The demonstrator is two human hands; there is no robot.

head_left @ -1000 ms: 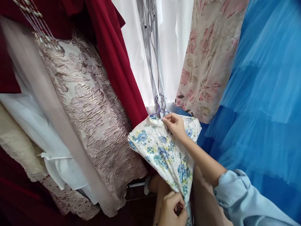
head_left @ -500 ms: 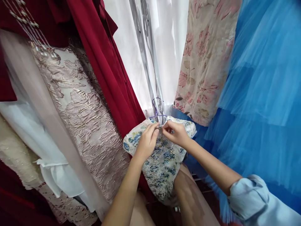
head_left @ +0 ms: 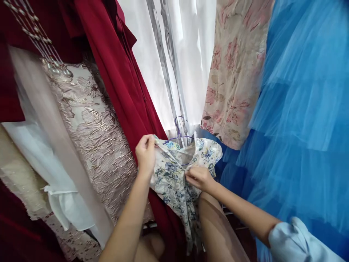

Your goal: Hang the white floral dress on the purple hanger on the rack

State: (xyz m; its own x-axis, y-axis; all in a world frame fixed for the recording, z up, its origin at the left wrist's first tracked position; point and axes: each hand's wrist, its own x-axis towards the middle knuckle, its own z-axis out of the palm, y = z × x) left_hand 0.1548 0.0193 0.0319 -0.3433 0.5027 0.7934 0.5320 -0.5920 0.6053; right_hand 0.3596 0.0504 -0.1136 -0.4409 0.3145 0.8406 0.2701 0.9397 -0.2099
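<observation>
A white dress with a blue floral print (head_left: 170, 178) hangs in front of me on a purple hanger (head_left: 178, 136). Its neckline is parted in a deep V, with the hanger's lower bar showing inside. My left hand (head_left: 146, 154) pinches the dress by its upper left edge, near the shoulder. At the bottom of the V, my right hand (head_left: 200, 178) is closed on the edges of the opening, which look like a zipper. Its fingers hide any pull tab. The lower part of the dress drapes against my leg.
Dark red garments (head_left: 120, 72) and an embossed pink brocade garment (head_left: 100, 145) hang close on the left. Metal rack poles (head_left: 163, 54) stand before a white curtain (head_left: 191, 43). On the right are a pink floral garment (head_left: 231, 91) and a blue tulle skirt (head_left: 297, 120).
My left hand has moved left to the shoulder edge of the dress, and my right hand has come down from the neckline. The neckline, closed before, has parted into a V.
</observation>
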